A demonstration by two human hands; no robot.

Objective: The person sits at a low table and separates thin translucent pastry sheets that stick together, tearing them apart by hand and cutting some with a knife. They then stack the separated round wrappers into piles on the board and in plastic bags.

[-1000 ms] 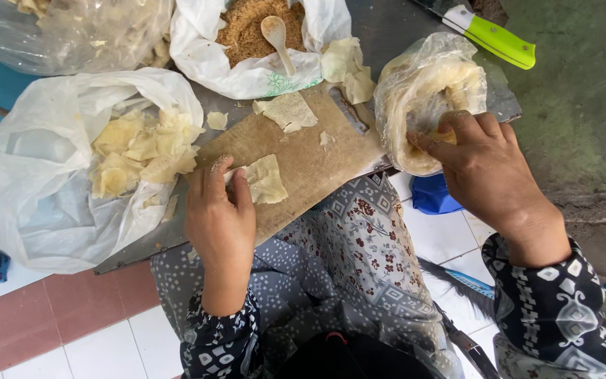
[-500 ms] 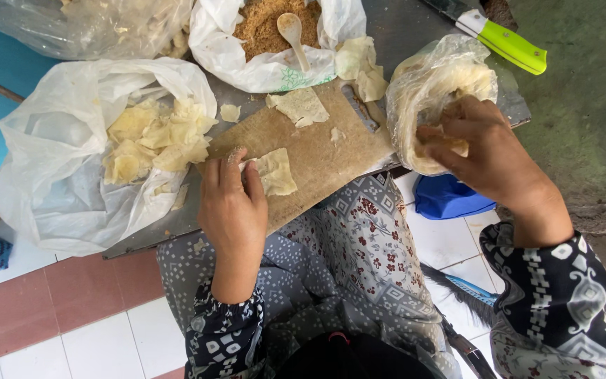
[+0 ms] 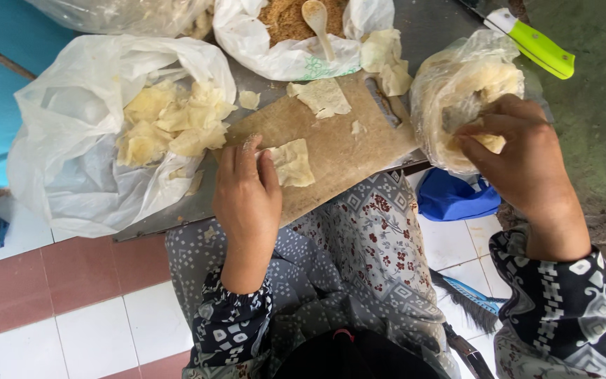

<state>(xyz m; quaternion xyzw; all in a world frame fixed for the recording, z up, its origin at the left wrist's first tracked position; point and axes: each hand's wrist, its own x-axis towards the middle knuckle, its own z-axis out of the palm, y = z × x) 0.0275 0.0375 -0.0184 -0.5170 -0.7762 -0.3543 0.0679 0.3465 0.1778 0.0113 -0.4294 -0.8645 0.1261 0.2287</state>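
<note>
I see my left hand [image 3: 247, 193] flat, fingers spread, pinning a pale dough sheet [image 3: 292, 163] at the wooden board's [image 3: 331, 140] near edge; my right hand [image 3: 520, 158], fingers curled, pinches wrappers inside the clear bag [image 3: 457, 77] off the board's right corner.

Both arms wear long sleeves of dark navy cloth printed with pale grey and white batik-like motifs: small flowers and leaves near the cuff by the left hand [image 3: 248, 200], blockier geometric bands and squares near the cuff by the right hand [image 3: 527, 165]. The cuffs end at the wrists, leaving both hands bare, with no rings or watch showing. Over the lap lies grey patterned fabric dotted with small dark red flowers.
</note>
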